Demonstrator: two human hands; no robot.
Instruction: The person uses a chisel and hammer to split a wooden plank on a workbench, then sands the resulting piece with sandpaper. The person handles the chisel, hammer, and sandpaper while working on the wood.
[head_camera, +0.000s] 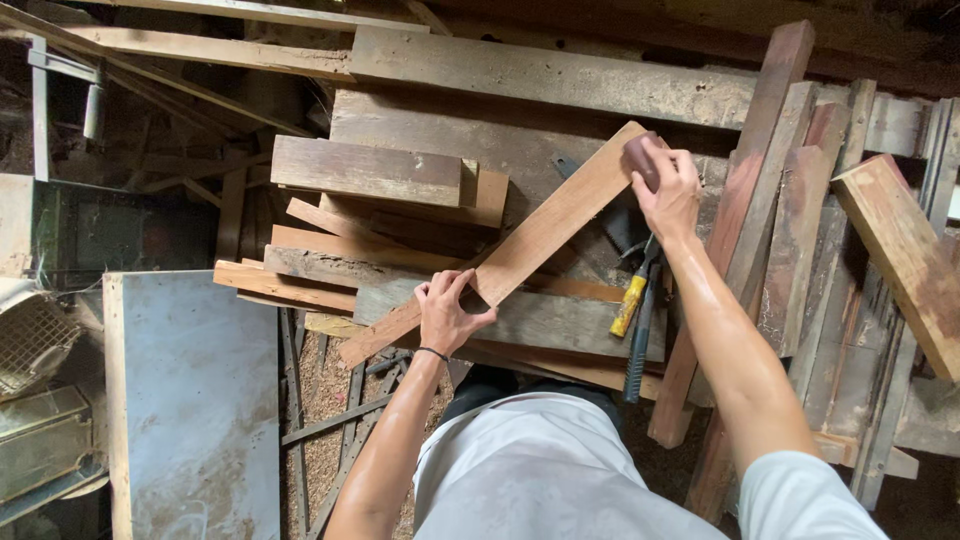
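Reddish-brown plank (520, 250) — yellow-handled tool (630, 305) — grey sheet (200, 390).

Two bare hands at work: left hand (445, 312), right hand (668, 190). One long plank (540, 235) under them, one dark sanding block (643, 158) on its far end. One yellow-handled tool (630, 303), w/ one dark tool (640, 345) beside it. One grey sheet panel (195, 400) at left, one wire basket (30, 340) at the edge. Approx five reddish boards (790, 240) leaning at right. Stacked offcuts (365, 170) in the middle: too many, too overlapped to count
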